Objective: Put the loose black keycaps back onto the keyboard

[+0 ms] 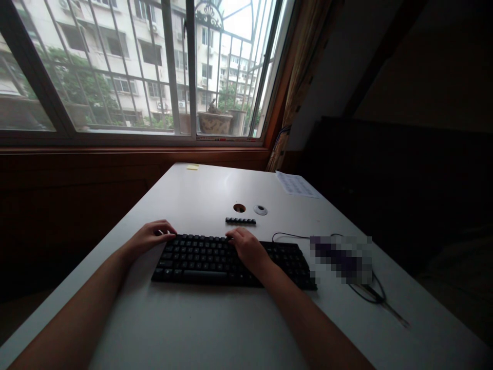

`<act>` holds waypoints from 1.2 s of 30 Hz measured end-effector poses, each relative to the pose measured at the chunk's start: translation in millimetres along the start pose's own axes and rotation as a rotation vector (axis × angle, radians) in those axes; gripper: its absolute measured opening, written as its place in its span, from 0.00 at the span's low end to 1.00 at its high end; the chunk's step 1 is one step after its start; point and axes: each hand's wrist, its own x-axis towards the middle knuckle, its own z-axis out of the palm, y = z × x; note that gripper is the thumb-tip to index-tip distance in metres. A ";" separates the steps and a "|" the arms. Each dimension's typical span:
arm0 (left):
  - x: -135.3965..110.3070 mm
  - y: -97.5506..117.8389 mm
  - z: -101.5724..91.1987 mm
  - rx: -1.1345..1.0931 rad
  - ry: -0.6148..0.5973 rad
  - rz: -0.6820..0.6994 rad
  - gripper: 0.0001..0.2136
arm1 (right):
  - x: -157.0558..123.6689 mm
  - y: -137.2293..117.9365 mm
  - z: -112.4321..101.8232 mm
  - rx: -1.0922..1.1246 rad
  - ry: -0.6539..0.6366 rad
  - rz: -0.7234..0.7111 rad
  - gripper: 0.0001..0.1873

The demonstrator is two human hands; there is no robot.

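Mid-frame, my left hand [148, 236] touches a black keyboard [204, 261]; my right hand [248, 248] curls over its top row. Whether either grips anything, I cannot tell.

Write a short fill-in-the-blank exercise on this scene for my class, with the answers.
1. The left hand and the right hand are at the black ____.
2. The small note near the table's far left corner is coloured ____.
3. The paper sheet lies at the far ____ corner.

Missing words: keyboard; yellow; right.
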 end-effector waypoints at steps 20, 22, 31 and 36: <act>-0.1 0.7 0.6 -0.012 -0.001 -0.005 0.15 | -1.0 -2.3 -0.6 -0.008 0.006 -0.028 0.15; 0.3 -0.7 0.9 -0.010 -0.004 -0.005 0.15 | -0.8 -2.3 -0.3 -0.015 0.008 -0.028 0.14; -0.1 1.3 0.5 -0.019 -0.008 -0.004 0.14 | -2.0 -1.1 -0.5 0.005 0.019 0.000 0.12; -0.1 0.0 0.5 -0.019 -0.011 -0.010 0.14 | -1.4 0.6 1.6 0.023 0.016 0.011 0.11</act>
